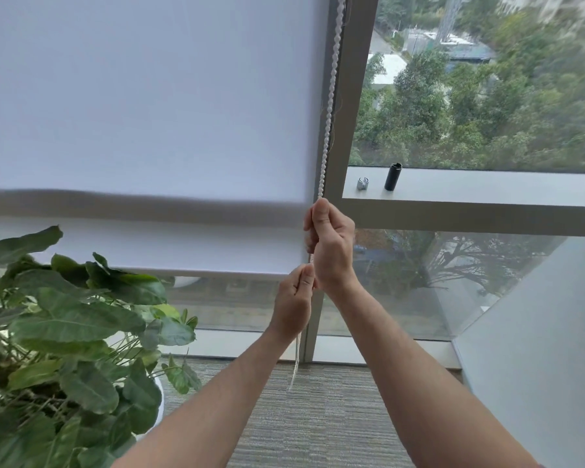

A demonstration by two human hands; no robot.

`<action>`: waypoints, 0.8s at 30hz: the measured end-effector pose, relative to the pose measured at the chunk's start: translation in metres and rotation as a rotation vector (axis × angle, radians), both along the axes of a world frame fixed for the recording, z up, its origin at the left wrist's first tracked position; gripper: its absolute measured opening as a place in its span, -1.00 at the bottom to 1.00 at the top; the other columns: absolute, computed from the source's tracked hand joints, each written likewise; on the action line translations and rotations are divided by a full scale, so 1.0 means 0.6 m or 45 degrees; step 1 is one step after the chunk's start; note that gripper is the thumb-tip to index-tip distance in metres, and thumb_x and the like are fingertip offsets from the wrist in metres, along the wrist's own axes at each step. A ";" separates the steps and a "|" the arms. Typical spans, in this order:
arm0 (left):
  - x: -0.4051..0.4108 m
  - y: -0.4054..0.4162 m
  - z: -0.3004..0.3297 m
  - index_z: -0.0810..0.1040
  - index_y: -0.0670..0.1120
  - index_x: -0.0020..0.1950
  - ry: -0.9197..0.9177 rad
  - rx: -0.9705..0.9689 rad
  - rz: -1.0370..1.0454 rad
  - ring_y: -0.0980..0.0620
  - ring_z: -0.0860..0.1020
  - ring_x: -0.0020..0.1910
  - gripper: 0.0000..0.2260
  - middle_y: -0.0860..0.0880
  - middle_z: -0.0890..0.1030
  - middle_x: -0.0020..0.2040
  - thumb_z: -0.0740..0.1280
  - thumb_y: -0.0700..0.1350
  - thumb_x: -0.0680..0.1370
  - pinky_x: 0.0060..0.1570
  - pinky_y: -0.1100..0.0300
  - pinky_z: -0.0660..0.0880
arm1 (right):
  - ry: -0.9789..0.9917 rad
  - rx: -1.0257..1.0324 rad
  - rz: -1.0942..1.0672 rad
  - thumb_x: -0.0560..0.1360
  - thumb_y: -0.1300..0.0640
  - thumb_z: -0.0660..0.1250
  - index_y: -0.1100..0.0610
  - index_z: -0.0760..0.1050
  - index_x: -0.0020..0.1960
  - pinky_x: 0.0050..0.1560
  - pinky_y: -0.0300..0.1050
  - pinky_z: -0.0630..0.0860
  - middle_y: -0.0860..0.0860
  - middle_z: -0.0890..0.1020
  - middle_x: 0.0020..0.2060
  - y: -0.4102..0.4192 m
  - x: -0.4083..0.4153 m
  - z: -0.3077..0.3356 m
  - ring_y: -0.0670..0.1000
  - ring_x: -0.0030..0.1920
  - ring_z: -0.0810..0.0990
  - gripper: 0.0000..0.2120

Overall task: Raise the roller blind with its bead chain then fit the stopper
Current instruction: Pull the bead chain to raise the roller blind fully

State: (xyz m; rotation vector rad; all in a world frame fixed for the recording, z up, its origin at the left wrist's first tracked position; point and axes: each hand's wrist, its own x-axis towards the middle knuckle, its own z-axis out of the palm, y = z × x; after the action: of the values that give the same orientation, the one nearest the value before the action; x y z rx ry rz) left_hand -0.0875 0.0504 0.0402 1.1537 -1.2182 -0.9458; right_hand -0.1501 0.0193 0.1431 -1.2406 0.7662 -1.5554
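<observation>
The bead chain (pixel 330 106) is thin, limp and probably a little slippery, so it is best pinched tight between the beads, one hand over the other. Both hands are closed on it: the right hand (pixel 331 244) above, the left hand (pixel 293 305) just below at 7 o'clock, almost touching. The roller blind (pixel 142 113), light fabric, hangs at 10 o'clock from the hands. The small grey stopper (pixel 362 183) lies on the window ledge (pixel 487 187) at 1 o'clock, well apart.
</observation>
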 end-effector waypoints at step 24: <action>0.005 -0.048 0.125 0.42 0.06 -0.34 0.165 -0.182 -0.063 0.12 0.23 -0.49 -0.66 0.14 0.30 -0.48 0.19 0.09 0.62 -0.48 0.25 0.19 | 0.212 0.310 0.201 0.61 0.15 0.15 0.19 0.38 -0.30 -0.51 -0.27 0.22 -0.16 0.37 -0.55 0.017 -0.013 -0.164 -0.15 -0.53 0.26 -0.68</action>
State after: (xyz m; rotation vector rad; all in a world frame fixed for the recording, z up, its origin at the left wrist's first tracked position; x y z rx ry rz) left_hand -0.0847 0.0214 0.1152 0.9394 -1.1942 -0.9402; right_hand -0.1581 0.0293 0.0448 -1.2269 0.9123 -1.2036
